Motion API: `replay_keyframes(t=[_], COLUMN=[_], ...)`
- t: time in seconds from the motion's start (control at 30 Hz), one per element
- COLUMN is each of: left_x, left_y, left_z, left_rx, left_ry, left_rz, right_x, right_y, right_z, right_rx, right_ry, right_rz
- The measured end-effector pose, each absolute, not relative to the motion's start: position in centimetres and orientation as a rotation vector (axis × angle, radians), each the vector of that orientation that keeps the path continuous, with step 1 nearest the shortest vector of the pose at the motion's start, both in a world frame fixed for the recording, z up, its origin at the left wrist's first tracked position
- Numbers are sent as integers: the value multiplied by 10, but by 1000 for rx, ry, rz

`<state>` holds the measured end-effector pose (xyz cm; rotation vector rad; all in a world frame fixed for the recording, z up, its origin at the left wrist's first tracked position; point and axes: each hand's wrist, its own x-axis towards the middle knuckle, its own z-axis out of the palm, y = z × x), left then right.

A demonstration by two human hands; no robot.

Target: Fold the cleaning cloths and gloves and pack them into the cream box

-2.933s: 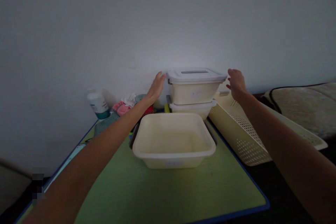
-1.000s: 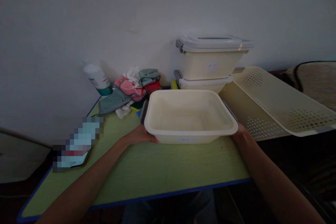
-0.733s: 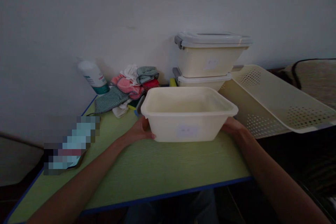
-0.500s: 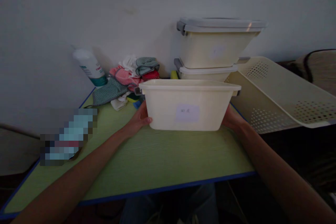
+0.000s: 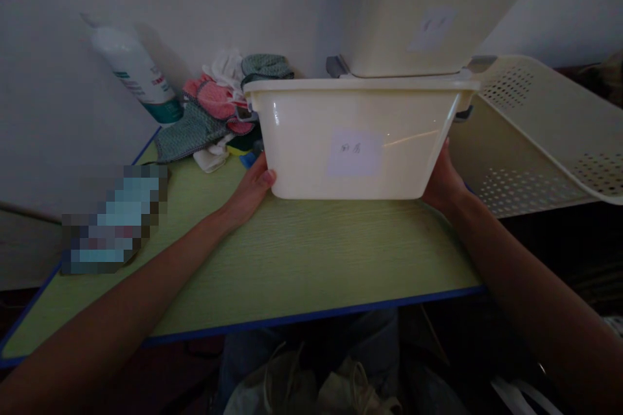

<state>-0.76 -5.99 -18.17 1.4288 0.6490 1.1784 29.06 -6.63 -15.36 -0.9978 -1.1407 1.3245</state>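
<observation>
A cream plastic storage bin [image 5: 302, 162] stands in front of me, its handwritten paper label [image 5: 356, 153] facing my way and a grey clip showing at each end. At its left lower corner, my left hand [image 5: 250, 191] grips the side, thumb on the near face and the other fingers partly hidden behind. My right hand [image 5: 444, 181] holds the opposite side low down, with most of its fingers out of sight behind the wall. The bin's inside is hidden, and whether its base rests on the table I cannot tell.
Lidded cream boxes [image 5: 403, 32] are stacked behind the bin. To the right is a perforated cream basket [image 5: 549, 117]. Cloths [image 5: 214, 100], a sponge [image 5: 241, 144] and a white bottle [image 5: 141, 81] sit back left. A blurred-out phone-like item [image 5: 119, 217] lies on the green table [image 5: 311, 253].
The view has tilted down and come nearer. The bin appears larger and higher in the picture, with both hands still on its sides.
</observation>
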Motion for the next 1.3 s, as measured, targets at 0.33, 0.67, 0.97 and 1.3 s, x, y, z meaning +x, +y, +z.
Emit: replay_keyframes(t=[0.33, 0.67, 0.97, 1.3], left_x=[-6, -2, -2, -5], left_y=[-59, -60, -61, -59], left_z=[-180, -178, -177, -180], left_rx=[1402, 1356, 1369, 1348], left_ry=[631, 625, 624, 641], left_rz=[1181, 1183, 1169, 1169], right_x=[282, 279, 282, 284], right_y=[-70, -69, -69, -68], right_z=[-146, -146, -148, -150], right_rx=[-971, -999, -950, -921], right_ry=[-1090, -1109, -1176, -1162], right_rz=[1351, 1327, 1310, 1361])
